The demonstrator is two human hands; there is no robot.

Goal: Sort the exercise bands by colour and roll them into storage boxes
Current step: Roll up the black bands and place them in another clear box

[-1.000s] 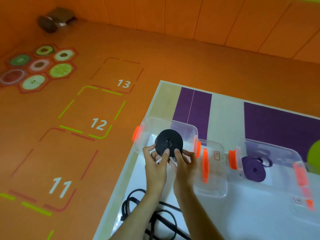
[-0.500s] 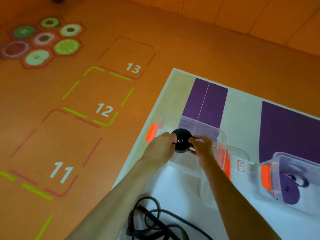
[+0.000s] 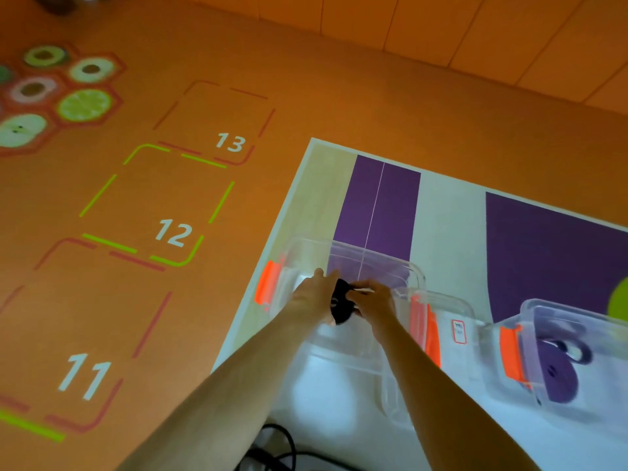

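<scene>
Both hands meet over an open clear storage box (image 3: pixel 382 259) that stands near the left edge of the mat (image 3: pixel 448 212), a white sheet with purple blocks laid on the orange floor (image 3: pixel 306 79). Between them is a rolled black exercise band (image 3: pixel 341 309), held on its edge within the box's outline; whether it touches the box's bottom cannot be told. The left hand (image 3: pixel 311 299) grips the roll from the left with fingers curled round it, and the right hand (image 3: pixel 372 302) pinches it from the right, fingertips pressed to its upper part. An orange latch (image 3: pixel 266 287) sits on the box's left end. Just beside the box on the right lies a clear plastic piece with a red-bordered label (image 3: pixel 458 331); lid or box, it cannot be told. Further right, a second clear box (image 3: pixel 577 312) holds a rolled purple band (image 3: pixel 557 375). Loose black bands (image 3: pixel 282 447) lie at the mat's near edge, under the forearms. Numbered squares 11, 12 and 13 (image 3: pixel 170 232) and fruit-slice hexagons (image 3: pixel 83 105) mark the floor to the left.
</scene>
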